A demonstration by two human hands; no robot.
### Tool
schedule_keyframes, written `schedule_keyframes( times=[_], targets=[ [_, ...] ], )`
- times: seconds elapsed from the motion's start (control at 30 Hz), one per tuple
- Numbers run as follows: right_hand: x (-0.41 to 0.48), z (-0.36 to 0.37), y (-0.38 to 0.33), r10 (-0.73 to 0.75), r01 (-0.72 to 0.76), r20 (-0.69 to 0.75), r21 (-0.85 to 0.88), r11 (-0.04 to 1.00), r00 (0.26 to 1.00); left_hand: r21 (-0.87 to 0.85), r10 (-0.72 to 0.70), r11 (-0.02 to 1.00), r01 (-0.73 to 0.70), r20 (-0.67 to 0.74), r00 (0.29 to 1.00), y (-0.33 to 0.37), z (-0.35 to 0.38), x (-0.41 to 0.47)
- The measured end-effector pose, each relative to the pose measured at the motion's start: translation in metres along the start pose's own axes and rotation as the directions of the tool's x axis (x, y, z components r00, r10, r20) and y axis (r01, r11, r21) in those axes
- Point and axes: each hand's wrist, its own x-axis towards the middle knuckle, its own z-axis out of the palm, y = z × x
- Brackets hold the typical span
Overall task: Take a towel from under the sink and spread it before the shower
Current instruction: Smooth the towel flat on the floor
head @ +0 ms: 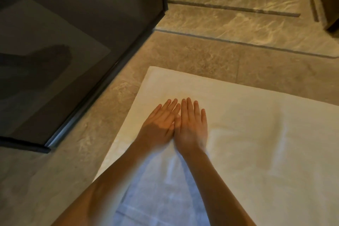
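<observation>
Two hands lie flat on a white towel [247,143] that is spread open on the tiled floor [201,57]. The left hand [161,124] and the right hand [192,124] rest palm down, side by side, touching along their inner edges, with all fingers straight and released, gripping nothing. Both bare forearms reach in from the bottom edge and meet at the hands.

The towel covers the lower right part of the view, its far left corner pointing toward the shower. It lies mostly smooth, with soft creases to the right of the hands and near the wrists. Its left edge runs near the dark glass door [64,42] and its metal bottom rail [88,101], apart from them, with a strip of bare floor between. Beyond the far edge of the towel, a low stone step [238,24] crosses the floor, and a long dark drain slot [233,8] lies in the shower floor behind it.
</observation>
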Motion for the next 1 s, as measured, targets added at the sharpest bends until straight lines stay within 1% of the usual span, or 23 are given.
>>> schedule_keyframes(
  times=[0.07,0.17,0.3,0.4,0.5,0.63,0.7,0.77,0.87,0.93,0.97,1.0],
  targets=[
    [-0.006,-0.002,0.015,0.024,-0.024,-0.005,-0.051,0.998,1.000,0.008,-0.058,0.998,0.057,0.034,0.998,-0.008,-0.002,-0.001],
    [-0.014,-0.007,0.038,0.081,-0.081,-0.018,-0.053,0.995,0.997,0.016,-0.139,0.990,0.138,0.089,0.986,-0.017,-0.003,-0.002],
    [-0.035,-0.019,0.075,0.161,-0.164,-0.050,-0.075,0.984,0.986,0.011,-0.140,0.990,0.139,0.097,0.985,-0.024,-0.003,-0.005],
    [-0.052,-0.030,0.102,0.199,-0.205,-0.069,-0.102,0.973,0.978,0.027,-0.177,0.984,0.175,0.092,0.980,-0.034,-0.004,-0.010],
    [-0.060,-0.037,0.117,0.270,-0.276,-0.066,-0.099,0.956,0.960,0.023,-0.193,0.981,0.191,0.117,0.974,-0.042,-0.003,-0.014],
    [-0.070,-0.047,0.131,0.328,-0.331,-0.046,-0.094,0.939,0.944,0.004,-0.274,0.961,0.275,0.128,0.953,-0.045,-0.007,-0.018],
    [-0.074,-0.047,0.134,0.331,-0.336,-0.065,-0.103,0.936,0.941,0.025,-0.313,0.950,0.313,0.123,0.942,-0.050,-0.010,-0.020],
    [-0.075,-0.046,0.135,0.326,-0.332,-0.076,-0.109,0.937,0.942,0.036,-0.321,0.947,0.319,0.118,0.940,-0.051,-0.009,-0.020],
    [-0.073,-0.048,0.133,0.324,-0.327,-0.047,-0.127,0.936,0.945,0.047,-0.313,0.950,0.309,0.151,0.938,-0.047,-0.012,-0.019],
    [-0.072,-0.058,0.127,0.341,-0.341,-0.015,-0.118,0.933,0.940,0.053,-0.334,0.942,0.330,0.191,0.923,-0.044,-0.020,-0.016],
    [-0.070,-0.065,0.119,0.338,-0.338,-0.019,-0.113,0.934,0.941,0.038,-0.346,0.938,0.346,0.182,0.920,-0.041,-0.026,-0.016],
    [-0.069,-0.070,0.109,0.311,-0.316,-0.055,-0.108,0.943,0.949,0.016,-0.352,0.935,0.354,0.143,0.925,-0.037,-0.032,-0.019]
  ],
)
